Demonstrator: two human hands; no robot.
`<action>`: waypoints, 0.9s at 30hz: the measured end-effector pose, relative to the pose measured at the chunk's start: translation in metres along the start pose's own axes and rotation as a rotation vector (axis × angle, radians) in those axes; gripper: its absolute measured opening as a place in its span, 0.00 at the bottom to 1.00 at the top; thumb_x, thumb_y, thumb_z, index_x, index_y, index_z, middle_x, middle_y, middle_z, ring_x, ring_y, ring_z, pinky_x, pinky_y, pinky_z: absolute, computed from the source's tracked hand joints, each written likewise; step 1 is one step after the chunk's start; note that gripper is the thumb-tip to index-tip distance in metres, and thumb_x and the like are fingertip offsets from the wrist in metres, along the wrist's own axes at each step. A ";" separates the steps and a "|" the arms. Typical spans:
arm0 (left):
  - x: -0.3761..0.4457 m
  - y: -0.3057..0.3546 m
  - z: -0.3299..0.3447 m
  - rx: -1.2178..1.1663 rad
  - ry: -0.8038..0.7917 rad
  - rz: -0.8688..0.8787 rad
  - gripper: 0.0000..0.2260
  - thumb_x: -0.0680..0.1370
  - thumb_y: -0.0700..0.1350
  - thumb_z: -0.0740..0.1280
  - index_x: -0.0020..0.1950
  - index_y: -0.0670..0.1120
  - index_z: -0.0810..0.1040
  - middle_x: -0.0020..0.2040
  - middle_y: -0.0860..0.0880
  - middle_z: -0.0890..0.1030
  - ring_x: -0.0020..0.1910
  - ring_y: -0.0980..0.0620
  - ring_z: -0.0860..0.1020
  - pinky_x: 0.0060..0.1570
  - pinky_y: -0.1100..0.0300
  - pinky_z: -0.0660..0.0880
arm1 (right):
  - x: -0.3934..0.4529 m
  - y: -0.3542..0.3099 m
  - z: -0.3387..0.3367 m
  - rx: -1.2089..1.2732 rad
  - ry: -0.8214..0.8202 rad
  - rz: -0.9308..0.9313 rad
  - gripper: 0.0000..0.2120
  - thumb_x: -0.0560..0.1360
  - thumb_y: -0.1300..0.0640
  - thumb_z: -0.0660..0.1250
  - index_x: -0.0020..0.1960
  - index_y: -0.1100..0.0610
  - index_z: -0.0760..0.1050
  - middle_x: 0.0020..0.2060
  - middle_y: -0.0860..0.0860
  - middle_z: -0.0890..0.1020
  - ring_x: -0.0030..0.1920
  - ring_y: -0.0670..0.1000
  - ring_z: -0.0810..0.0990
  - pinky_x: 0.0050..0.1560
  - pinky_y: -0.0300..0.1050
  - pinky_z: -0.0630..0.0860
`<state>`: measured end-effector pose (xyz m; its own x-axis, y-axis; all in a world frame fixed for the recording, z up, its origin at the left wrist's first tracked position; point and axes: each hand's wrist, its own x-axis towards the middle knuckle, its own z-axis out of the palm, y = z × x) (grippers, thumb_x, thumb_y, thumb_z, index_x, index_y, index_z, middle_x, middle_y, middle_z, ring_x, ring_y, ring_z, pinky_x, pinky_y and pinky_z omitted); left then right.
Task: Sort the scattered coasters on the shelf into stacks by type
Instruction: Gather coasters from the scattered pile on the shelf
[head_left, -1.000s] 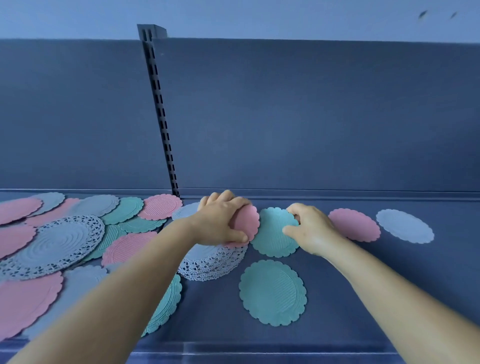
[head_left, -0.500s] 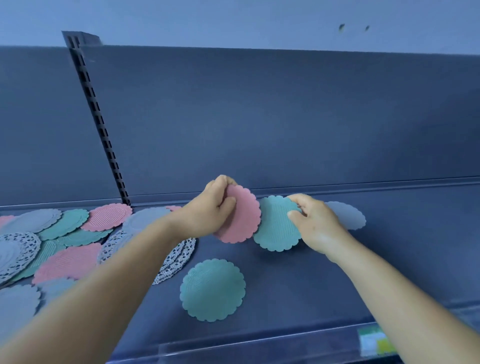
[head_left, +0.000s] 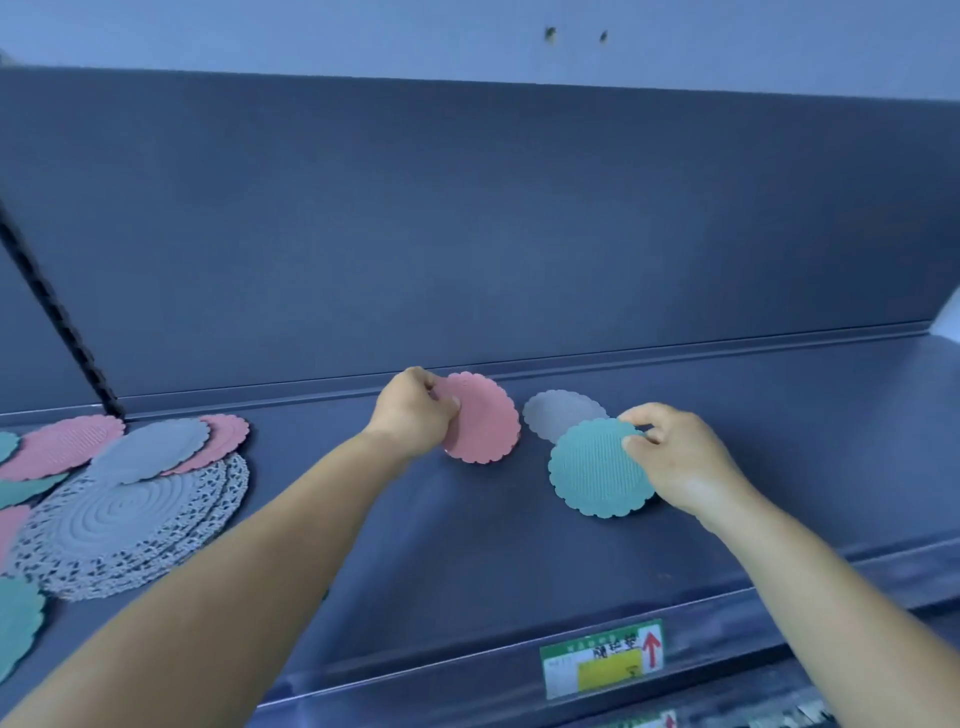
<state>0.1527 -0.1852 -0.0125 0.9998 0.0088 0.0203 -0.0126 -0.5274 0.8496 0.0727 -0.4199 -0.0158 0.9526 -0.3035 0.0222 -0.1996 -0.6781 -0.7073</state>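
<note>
Pink coaster (head_left: 483, 423) pinched by left hand (head_left: 415, 415) near shelf (head_left: 779, 415) back edge; teal coaster (head_left: 597, 467) pinched by right hand (head_left: 675, 457), overlapping grey coaster (head_left: 558, 415). Risk: setting teal on grey would mix types; thin edge may slip

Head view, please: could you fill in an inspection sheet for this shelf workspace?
Surface: dark blue shelf.
Job's things: pink coaster in left hand; teal coaster in right hand, overlapping a grey coaster lying flat.
Clutter: mixed coaster pile at left, unsorted.
Grippers: both hands pinch their coasters by the edge.
Cables: nothing seen.
Surroundings: price label on the shelf's front edge.
</note>
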 end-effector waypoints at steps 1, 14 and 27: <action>0.001 0.000 0.004 0.030 0.015 -0.002 0.02 0.77 0.42 0.65 0.46 0.47 0.73 0.46 0.48 0.76 0.47 0.47 0.75 0.49 0.56 0.74 | 0.001 0.004 -0.001 -0.025 0.000 -0.001 0.13 0.78 0.59 0.59 0.59 0.51 0.74 0.50 0.51 0.81 0.48 0.53 0.77 0.37 0.41 0.70; 0.010 -0.011 0.024 0.575 0.056 0.096 0.08 0.77 0.44 0.60 0.53 0.49 0.78 0.53 0.49 0.78 0.60 0.46 0.70 0.46 0.56 0.72 | 0.014 0.020 0.002 -0.425 0.007 -0.174 0.10 0.77 0.58 0.61 0.53 0.51 0.79 0.57 0.49 0.76 0.58 0.54 0.71 0.54 0.44 0.70; -0.079 -0.012 -0.032 0.899 0.055 0.135 0.17 0.81 0.51 0.56 0.68 0.46 0.68 0.66 0.48 0.72 0.65 0.46 0.68 0.59 0.53 0.70 | -0.028 -0.047 0.040 -0.402 -0.227 -0.568 0.18 0.80 0.50 0.56 0.68 0.52 0.67 0.68 0.46 0.70 0.67 0.52 0.65 0.63 0.44 0.63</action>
<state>0.0738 -0.1524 -0.0079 0.9883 -0.0728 0.1343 -0.0875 -0.9904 0.1070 0.0645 -0.3525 -0.0115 0.9495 0.2850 0.1310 0.3124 -0.8961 -0.3154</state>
